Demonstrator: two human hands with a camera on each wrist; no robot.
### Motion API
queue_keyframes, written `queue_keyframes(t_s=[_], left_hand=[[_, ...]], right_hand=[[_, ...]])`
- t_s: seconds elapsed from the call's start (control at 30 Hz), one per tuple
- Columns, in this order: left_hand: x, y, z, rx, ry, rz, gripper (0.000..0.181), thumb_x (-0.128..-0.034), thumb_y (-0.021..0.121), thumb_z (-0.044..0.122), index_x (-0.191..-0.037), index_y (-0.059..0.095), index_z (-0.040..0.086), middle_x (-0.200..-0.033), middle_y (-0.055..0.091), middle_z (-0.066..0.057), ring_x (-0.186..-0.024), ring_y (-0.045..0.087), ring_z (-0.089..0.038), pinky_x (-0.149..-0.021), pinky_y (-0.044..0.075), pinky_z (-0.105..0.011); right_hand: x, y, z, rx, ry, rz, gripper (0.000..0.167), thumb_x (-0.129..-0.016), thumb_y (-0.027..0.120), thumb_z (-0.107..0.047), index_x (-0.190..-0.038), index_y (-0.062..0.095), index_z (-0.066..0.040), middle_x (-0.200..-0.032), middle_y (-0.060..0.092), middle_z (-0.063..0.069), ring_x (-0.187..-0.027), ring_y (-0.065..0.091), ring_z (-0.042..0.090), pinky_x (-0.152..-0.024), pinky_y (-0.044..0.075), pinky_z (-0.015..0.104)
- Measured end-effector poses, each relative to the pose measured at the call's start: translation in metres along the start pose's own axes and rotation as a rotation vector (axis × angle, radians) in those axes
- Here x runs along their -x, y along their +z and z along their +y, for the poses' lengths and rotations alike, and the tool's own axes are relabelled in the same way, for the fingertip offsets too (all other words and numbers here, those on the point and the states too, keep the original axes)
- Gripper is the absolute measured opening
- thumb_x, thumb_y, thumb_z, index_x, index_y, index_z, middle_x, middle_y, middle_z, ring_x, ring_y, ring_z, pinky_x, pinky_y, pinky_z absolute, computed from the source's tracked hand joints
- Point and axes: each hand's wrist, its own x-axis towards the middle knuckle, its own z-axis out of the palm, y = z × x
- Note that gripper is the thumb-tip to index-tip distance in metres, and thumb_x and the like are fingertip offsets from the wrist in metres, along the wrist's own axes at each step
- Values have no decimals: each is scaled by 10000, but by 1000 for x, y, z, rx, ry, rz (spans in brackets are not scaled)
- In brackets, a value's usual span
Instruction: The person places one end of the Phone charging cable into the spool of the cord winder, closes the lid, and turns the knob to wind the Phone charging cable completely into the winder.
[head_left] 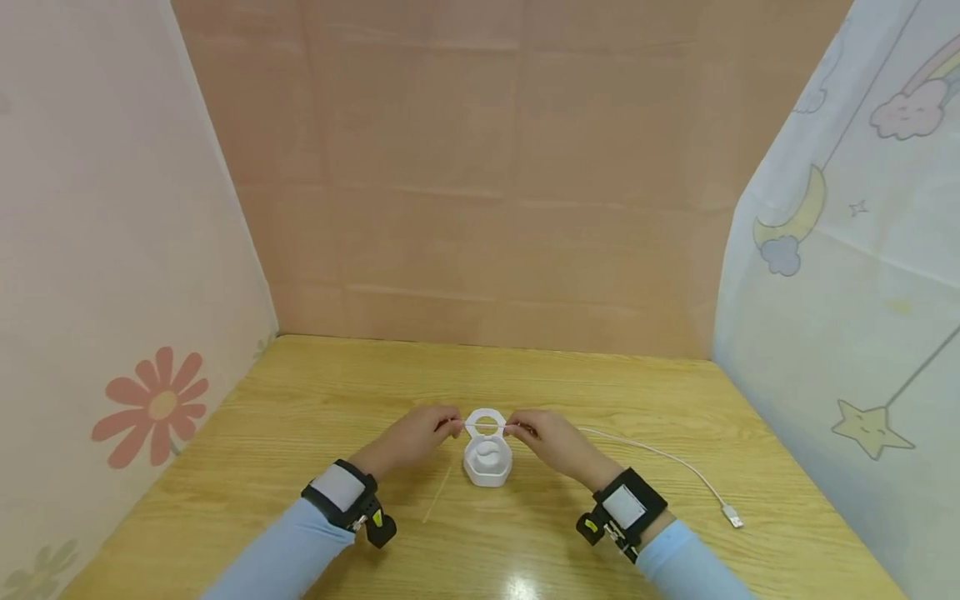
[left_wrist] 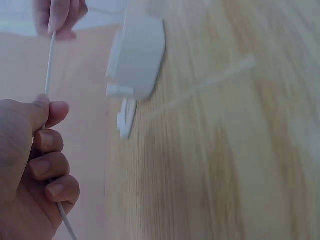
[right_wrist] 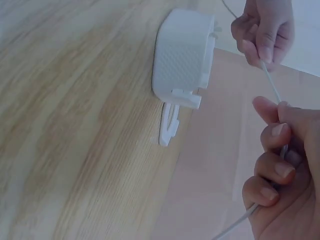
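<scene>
A thin white USB cable (head_left: 645, 444) runs between both hands, a short length held straight above a small white hexagonal case (head_left: 487, 481). My left hand (head_left: 427, 427) pinches it between thumb and forefinger, the other fingers curled round it in the left wrist view. On the other side my right hand (head_left: 543, 433) grips the cable the same way, as the right wrist view shows. The case stands on the table, its lid with a round opening (head_left: 471, 422) swung back. Inside lies a white rounded piece (head_left: 488, 454). The cable's far end beyond the left hand is hidden in the head view.
Past the right hand, the cable trails over the wooden table (head_left: 360, 375) to its USB plug (head_left: 732, 517) at the right. A thin yellowish strip (head_left: 437, 493) lies left of the case. Patterned cloth walls border both sides, and a plain brownish sheet (head_left: 495, 167) hangs behind.
</scene>
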Motion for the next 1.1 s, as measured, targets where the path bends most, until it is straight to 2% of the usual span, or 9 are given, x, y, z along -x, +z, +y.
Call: queue_keyframes(t_s=[0.17, 0.3, 0.47, 0.6, 0.7, 0.83, 0.9, 0.97, 1.1], left_hand=[[3, -11, -18, -47, -20, -11, 248, -1034, 451, 234, -886, 611, 115, -780, 542, -20, -661, 446, -114, -599, 378, -266], [3, -18, -21, -48, -29, -66, 227, -1025, 478, 189, -845, 613, 158, -780, 559, -5, -667, 460, -115, -597, 382, -264], [6, -24, -12, -98, -72, -126, 178, -1001, 535, 210, -890, 658, 146, -736, 527, 38, -647, 461, -107, -575, 378, -256], [5, -25, 4, -195, -102, -136, 136, -973, 587, 251, -1002, 656, 138, -864, 610, 13, -758, 548, -138, -682, 458, -320], [2, -21, 20, -232, -70, -127, 284, -940, 636, 288, -1150, 622, 97, -1078, 649, -68, -960, 610, -207, -840, 494, -396], [-2, -7, 37, -238, 27, -109, 536, -881, 706, 351, -1306, 549, 66, -1308, 574, -122, -1195, 554, -267, -980, 457, -433], [-3, 1, 42, -262, 78, -95, 559, -862, 725, 365, -1312, 554, 79, -1318, 565, -101, -1210, 543, -253, -985, 458, -410], [-4, 7, 46, -290, 104, -88, 509, -870, 716, 365, -1285, 579, 105, -1280, 580, -73, -1171, 560, -223, -953, 477, -375], [-5, 18, 45, -321, 103, -83, 356, -897, 690, 331, -1195, 624, 149, -1163, 605, -11, -1024, 590, -144, -846, 499, -297]], right_hand=[[0, 1, 1, 18, -9, -10, 190, -983, 559, -239, -979, 695, -106, -783, 638, 40, -591, 393, 18, -544, 374, 205], [0, 4, -1, 28, -6, -29, 189, -987, 554, -245, -981, 696, -119, -829, 663, 20, -615, 425, 23, -571, 398, 210], [1, 7, -3, 32, -19, -50, 209, -994, 540, -263, -985, 694, -121, -849, 669, -1, -627, 441, 23, -578, 411, 208], [1, 7, -4, 26, -40, -51, 202, -992, 544, -242, -981, 693, -105, -860, 683, 6, -627, 450, 16, -578, 418, 202], [2, 7, -3, 23, -47, -51, 191, -990, 548, -225, -983, 690, -98, -865, 687, 12, -623, 450, 13, -578, 420, 201], [3, 7, -3, 16, -53, -52, 184, -989, 550, -214, -986, 688, -93, -859, 687, 19, -612, 437, 5, -576, 415, 195], [3, 7, -2, 12, -68, -47, 178, -986, 555, -204, -982, 689, -86, -854, 688, 22, -605, 433, -3, -573, 417, 190], [3, 7, -2, 0, -79, -45, 173, -983, 560, -196, -983, 691, -82, -844, 690, 26, -587, 422, -9, -560, 412, 187], [5, 8, -2, 1, -84, -54, 166, -980, 567, -195, -997, 696, -92, -837, 688, 9, -576, 412, -19, -555, 409, 186]])
